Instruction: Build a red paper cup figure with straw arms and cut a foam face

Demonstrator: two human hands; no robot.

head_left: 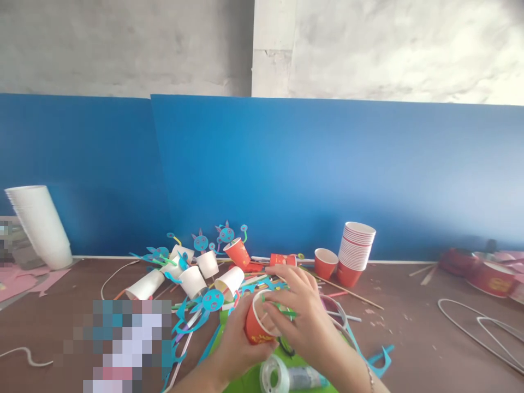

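Cup (pixel 254 329), red, lower centre of frame: left hand (pixel 233 344) wraps it, mouth tilted toward right hand (pixel 309 314); right fingers (pixel 281 297) part-spread at mouth, pinch unclear.

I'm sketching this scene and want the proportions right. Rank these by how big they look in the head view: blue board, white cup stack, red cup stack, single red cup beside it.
Largest to smallest:
1. Blue board
2. White cup stack
3. Red cup stack
4. Single red cup

A blue panel (pixel 286 174) stands behind the brown table (pixel 405 333), below a grey wall (pixel 123 46).
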